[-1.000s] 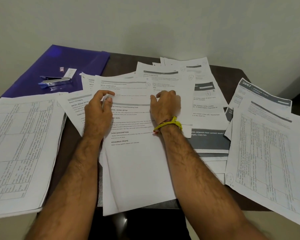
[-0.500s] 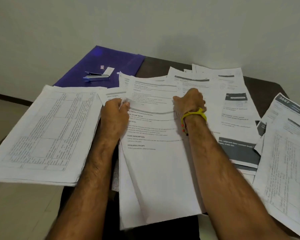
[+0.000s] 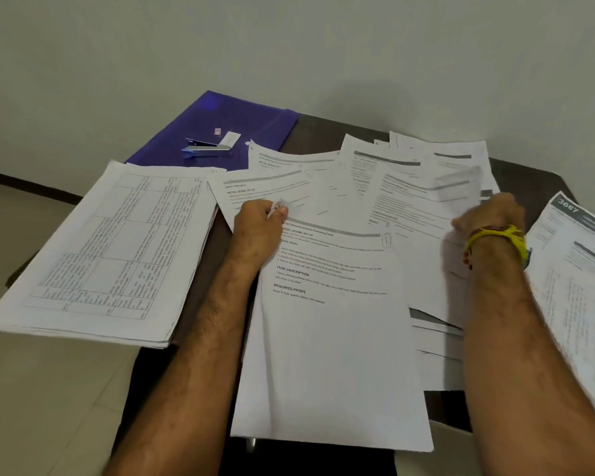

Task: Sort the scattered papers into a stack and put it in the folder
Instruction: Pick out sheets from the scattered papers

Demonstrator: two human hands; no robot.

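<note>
From the head camera, a dark table [image 3: 323, 128] stands against a pale wall [image 3: 289, 46] and is strewn with printed papers. At its near edge, in the middle, lies a sheet headed with task text [image 3: 330, 355], its lower part hanging past the table's edge. The left hand [image 3: 258, 228] rests on that sheet's top left corner, fingers curled and thumb pinching a crumpled bit of paper corner against the forefinger. The right hand [image 3: 492, 214] is well apart from it, out toward the right side of the table, its fingers curled down onto a lifted, blurred sheet [image 3: 423, 207] — it seems to grip that sheet's right edge, though the blur hides the fingertips. A yellow band [image 3: 498, 237] circles the right wrist. Behind the two hands, toward the far edge, more printed sheets [image 3: 296, 173] overlap in a loose fan. On the left side of the table a thick pile of table-printed pages [image 3: 107, 249] juts out over the left edge. At the right edge lies another pile, its top sheet showing a dark header with the number 3667 [image 3: 571, 214]. At the far left corner sits the purple folder [image 3: 255, 118], lying flat and closed — on it rests a stapler [image 3: 207, 149] beside a small white slip [image 3: 230, 138]. Below the table's left edge a light tiled floor [image 3: 49, 407] shows.
</note>
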